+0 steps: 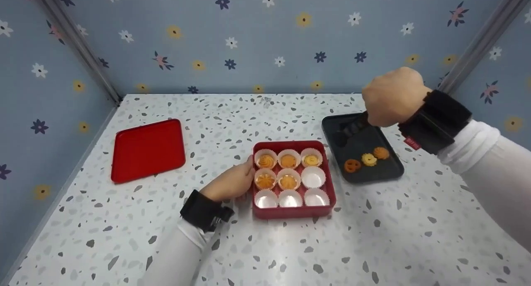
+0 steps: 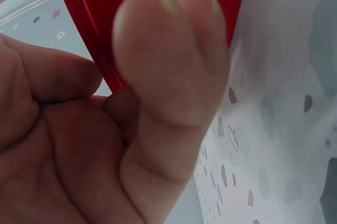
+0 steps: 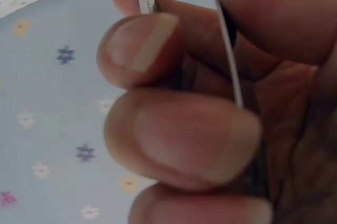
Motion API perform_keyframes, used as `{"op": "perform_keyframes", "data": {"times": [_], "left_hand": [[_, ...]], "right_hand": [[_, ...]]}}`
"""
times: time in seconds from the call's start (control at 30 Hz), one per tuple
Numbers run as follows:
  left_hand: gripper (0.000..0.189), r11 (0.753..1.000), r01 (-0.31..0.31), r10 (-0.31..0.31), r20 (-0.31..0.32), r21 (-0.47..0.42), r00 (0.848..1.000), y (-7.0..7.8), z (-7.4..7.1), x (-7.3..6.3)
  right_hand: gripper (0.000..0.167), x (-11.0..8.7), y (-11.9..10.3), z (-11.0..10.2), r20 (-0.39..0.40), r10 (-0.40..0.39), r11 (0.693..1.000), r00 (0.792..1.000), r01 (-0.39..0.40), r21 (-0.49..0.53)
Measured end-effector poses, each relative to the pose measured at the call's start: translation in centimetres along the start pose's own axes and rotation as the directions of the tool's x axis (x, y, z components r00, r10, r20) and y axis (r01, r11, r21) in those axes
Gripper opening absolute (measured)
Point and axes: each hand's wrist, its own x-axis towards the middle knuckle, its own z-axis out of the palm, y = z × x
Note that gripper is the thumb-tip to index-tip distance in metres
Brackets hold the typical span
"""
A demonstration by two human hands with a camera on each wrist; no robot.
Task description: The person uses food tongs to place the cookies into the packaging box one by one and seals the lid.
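A red box [image 1: 294, 212] holds white paper cups in rows. Cookies [image 1: 265, 180] fill the back row and two cups of the middle row; the other cups [image 1: 290, 199] hold none. My left hand [image 1: 230, 182] grips the box's left side, its fingers low against the red wall in the left wrist view. Raised over the back of a dark tray [image 1: 373, 177], my right hand [image 1: 394, 97] holds tongs [image 1: 354, 126] with thin metal arms and black tips pointing down at the tray. Against the dark tray I cannot tell whether the tips hold anything.
Near the dark tray's front lie a pretzel-shaped cookie [image 1: 352, 166], a pale ring cookie [image 1: 369, 159] and a swirled cookie [image 1: 381, 153]. A red tray or lid [image 1: 149, 151] lies at the left. Flower-patterned walls [image 1: 249, 41] enclose the speckled table [image 1: 215, 120].
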Motion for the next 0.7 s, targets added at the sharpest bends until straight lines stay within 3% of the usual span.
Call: {"op": "perform_keyframes", "data": {"times": [0.1,0.27,0.43,0.7], "left_hand": [[0.057,1.000,0.016,-0.016,0.004,-0.010,1.000,0.0,0.0,0.1],[0.057,1.000,0.011,-0.011,-0.003,-0.015,1.000,-0.1,0.0,0.2],[0.059,1.000,0.010,-0.010,-0.011,-0.026,1.000,-0.1,0.0,0.2],[0.055,1.000,-0.026,0.026,-0.002,0.008,1.000,-0.2,0.0,0.0]], "right_hand": [[0.009,-1.1,-1.9,-0.9,-0.012,-0.038,0.999,0.999,0.038,-0.021],[0.010,-2.0,-4.9,-0.9,-0.052,-0.110,0.991,0.993,0.106,-0.076],[0.012,-1.7,-7.0,0.1,-0.039,-0.142,0.985,0.989,0.137,-0.108],[0.019,-0.8,-8.7,1.8,-0.100,-0.228,0.958,0.969,0.204,-0.203]]}}
